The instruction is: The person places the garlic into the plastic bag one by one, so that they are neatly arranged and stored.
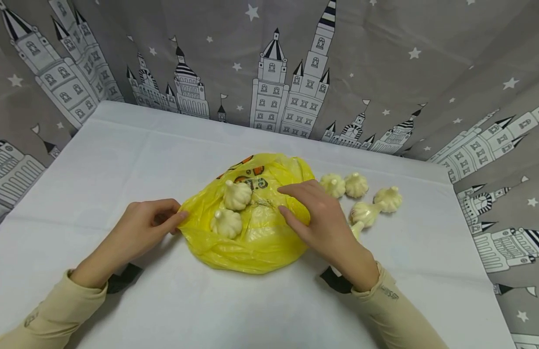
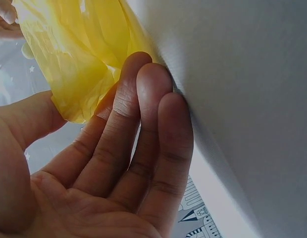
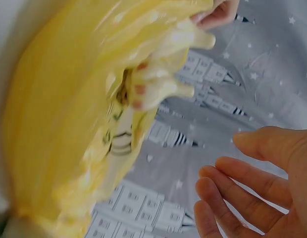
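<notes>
A yellow plastic bag (image 1: 252,254) lies spread on the white table with its mouth facing up. Two garlic bulbs, an upper garlic bulb (image 1: 237,195) and a lower garlic bulb (image 1: 226,224), sit in its left half. My left hand (image 1: 148,224) pinches the bag's left edge between thumb and index finger; in the left wrist view the yellow plastic (image 2: 89,74) runs between them. Over the bag's right side hovers my right hand (image 1: 319,213), thumb and fingers apart with nothing between them. The right wrist view shows that hand (image 3: 257,183) beside the bag, fingers slightly bent.
Right of the bag lie several more garlic bulbs, among them a back garlic bulb (image 1: 356,184) and a far-right garlic bulb (image 1: 388,199). One is partly hidden behind my right hand. Behind the white table (image 1: 199,310) hangs a grey cloth (image 1: 383,63) printed with castles and stars.
</notes>
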